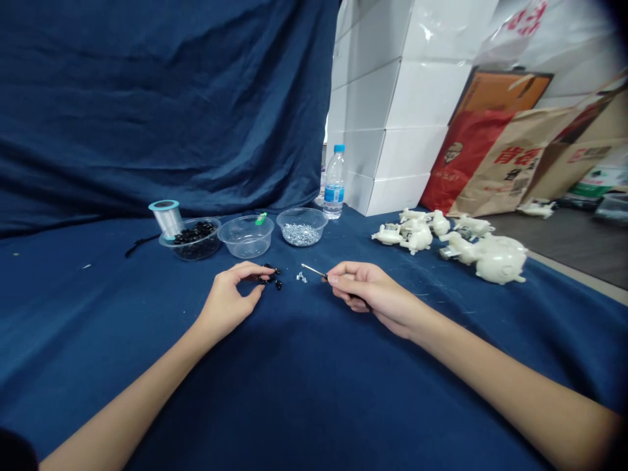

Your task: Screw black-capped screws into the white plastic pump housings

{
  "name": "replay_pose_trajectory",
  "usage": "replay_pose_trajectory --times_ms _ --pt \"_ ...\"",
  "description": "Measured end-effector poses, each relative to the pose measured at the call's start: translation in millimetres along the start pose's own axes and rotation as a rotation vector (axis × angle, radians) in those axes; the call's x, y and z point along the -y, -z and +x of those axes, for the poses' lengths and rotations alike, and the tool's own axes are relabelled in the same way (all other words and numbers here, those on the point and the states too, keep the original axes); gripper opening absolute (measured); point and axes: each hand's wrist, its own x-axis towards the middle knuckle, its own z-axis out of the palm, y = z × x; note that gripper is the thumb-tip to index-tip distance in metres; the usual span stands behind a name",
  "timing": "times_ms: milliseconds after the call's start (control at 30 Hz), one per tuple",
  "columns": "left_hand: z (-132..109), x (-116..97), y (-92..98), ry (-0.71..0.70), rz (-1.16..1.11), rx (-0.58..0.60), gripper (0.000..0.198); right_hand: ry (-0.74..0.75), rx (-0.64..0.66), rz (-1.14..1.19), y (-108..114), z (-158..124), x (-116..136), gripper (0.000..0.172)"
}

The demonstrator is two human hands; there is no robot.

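My right hand point(360, 288) is closed round the dark handle of a screwdriver point(313, 269), whose thin metal shaft points left. Just beyond its tip, a small heap of silver screws point(301, 278) lies on the blue cloth. On the other side of the screws, my left hand point(233, 291) rests with thumb and forefinger apart. Several shiny black pieces point(279, 285) lie at and between those fingertips; some are partly hidden by the hand.
Behind the hands stand a clear bowl of black pieces point(196, 241), a clear bowl point(245, 245) with a green item at its rim, a bowl of screws point(301, 233), a spool point(167, 219) and a water bottle point(334, 186). Cream animal-shaped parts point(500, 258) lie right, near white boxes point(407, 98).
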Motion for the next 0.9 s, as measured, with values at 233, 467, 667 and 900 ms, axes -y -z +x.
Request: replay_pose_trajectory --times_ms 233,467,667,900 --pt "-3.5 3.4 -5.7 -0.039 0.035 0.048 0.026 0.020 0.006 -0.007 -0.8 0.8 -1.1 0.021" --pt "-4.4 2.2 -11.8 -0.063 0.099 -0.021 0.031 0.046 0.009 -0.052 -1.5 -0.5 -1.7 0.020" --pt "-3.1 3.4 -12.2 -0.028 0.175 -0.062 0.037 0.062 0.000 -0.087 -3.8 -1.4 -1.9 0.020" --pt "-3.2 4.7 -12.1 -0.072 0.342 -0.029 0.034 0.075 0.011 -0.102 -2.7 -0.1 -1.7 0.023"
